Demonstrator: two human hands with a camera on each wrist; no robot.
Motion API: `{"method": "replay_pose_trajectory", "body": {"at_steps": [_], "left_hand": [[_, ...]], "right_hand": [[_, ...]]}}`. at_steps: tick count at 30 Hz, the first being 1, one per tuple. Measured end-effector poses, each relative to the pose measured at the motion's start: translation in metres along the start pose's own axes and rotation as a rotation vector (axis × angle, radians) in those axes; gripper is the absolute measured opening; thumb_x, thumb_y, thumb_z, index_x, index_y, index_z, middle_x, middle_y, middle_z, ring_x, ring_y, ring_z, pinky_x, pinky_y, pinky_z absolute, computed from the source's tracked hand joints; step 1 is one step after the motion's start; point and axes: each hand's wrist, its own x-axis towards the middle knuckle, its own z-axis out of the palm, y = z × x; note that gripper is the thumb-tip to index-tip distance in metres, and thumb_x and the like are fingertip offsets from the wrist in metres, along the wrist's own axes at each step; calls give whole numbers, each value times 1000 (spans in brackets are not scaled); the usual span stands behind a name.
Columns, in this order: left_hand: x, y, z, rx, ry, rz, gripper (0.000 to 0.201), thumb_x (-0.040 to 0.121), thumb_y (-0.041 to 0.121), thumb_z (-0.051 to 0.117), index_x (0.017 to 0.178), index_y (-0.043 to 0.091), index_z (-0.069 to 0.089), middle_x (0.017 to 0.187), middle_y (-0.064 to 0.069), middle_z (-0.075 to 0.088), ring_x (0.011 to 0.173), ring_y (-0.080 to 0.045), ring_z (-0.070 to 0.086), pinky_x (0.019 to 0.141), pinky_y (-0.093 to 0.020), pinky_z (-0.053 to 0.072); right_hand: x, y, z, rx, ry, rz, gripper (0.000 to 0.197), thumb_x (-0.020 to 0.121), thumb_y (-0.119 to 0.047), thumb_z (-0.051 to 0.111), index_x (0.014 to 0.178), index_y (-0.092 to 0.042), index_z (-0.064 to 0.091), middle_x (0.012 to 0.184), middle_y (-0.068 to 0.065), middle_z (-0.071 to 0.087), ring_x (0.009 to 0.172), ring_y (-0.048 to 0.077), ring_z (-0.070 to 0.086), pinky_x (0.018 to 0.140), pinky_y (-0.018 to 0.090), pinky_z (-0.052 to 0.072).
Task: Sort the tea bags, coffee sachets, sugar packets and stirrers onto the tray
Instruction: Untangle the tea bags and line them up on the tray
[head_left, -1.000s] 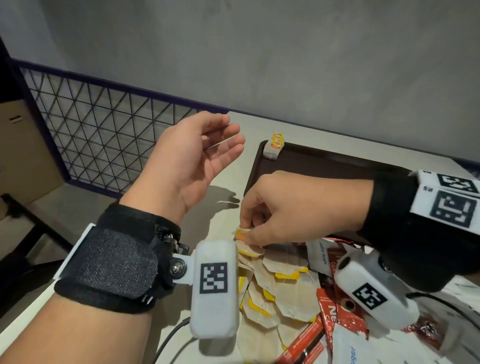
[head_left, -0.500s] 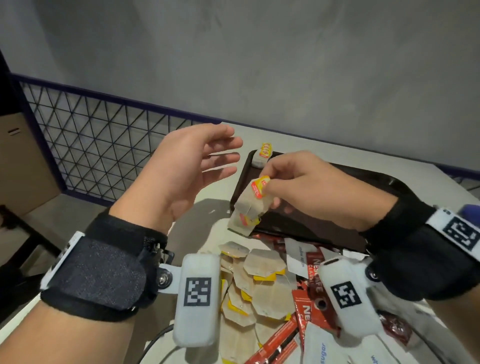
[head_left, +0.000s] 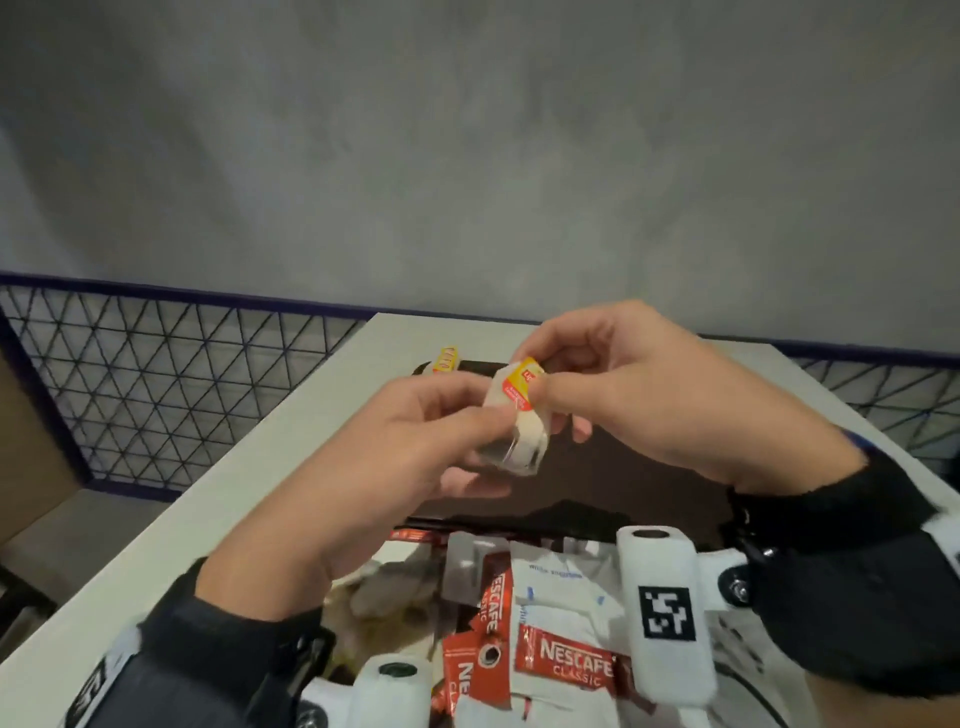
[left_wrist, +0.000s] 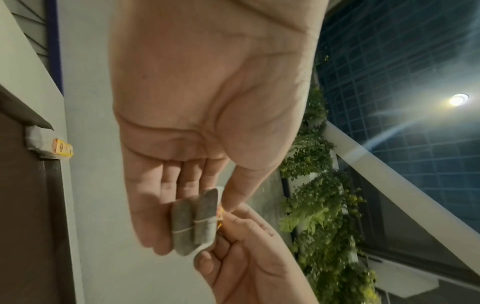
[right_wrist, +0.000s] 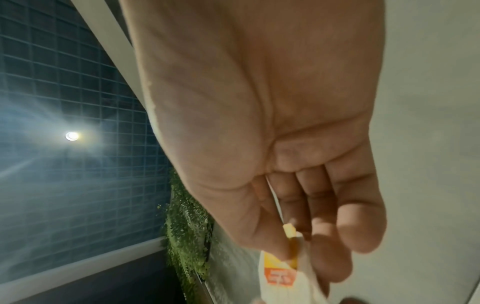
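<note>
Both hands up over the tray (head_left: 613, 483): left hand (head_left: 395, 457) pinches the tea bag (head_left: 514, 431) from below, right hand (head_left: 649, 395) pinches its yellow tag (head_left: 527, 375) just above

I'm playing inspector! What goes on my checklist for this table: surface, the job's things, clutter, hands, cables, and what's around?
Surface: pale table, dark tray on it.
Job's things: held tea bags above the tray; another tea bag at the tray's far left corner; red coffee sachets and white packets piled in front of the tray; stirrers not made out.
Clutter: nothing seen.
Hands: left hand pinches the bags' lower part; right hand pinches the yellow-red tag.
Cables: thin dark cable beside the right wrist camera.
Surroundings: grey wall, wire mesh fence, plants, lamp.
</note>
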Motion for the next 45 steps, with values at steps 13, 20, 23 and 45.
{"method": "replay_pose_trajectory", "body": {"at_steps": [13,20,23,45], "left_hand": [[-7,-14,14,-100,246,173,23,74,24,76,95,20,83,94,-12,80,84,-21,77,72,-35,63],[-4,-19,10,-68,302,173,25,73,33,77,96,24,83,98,-5,81,89,-22,77,79,-44,62],[-4,-20,11,-84,314,174,27,71,33,78,95,22,83,98,-6,81,89,-23,77,80,-44,62],[-4,-22,6,-187,331,128,30,77,36,76,98,16,81,107,-7,79,105,-29,75,85,-45,63]], "right_hand": [[1,9,1,133,90,-27,6,85,-11,80,89,-15,77,81,14,74,66,17,64,62,32,54],[1,9,2,62,104,-56,10,91,-13,75,89,-21,80,78,4,76,68,20,67,64,36,58],[1,8,2,50,127,-67,10,91,-15,75,90,-23,80,77,1,76,70,21,68,66,38,59],[3,4,10,146,207,-67,13,84,-11,80,94,-19,80,81,5,77,68,17,70,62,24,58]]}}
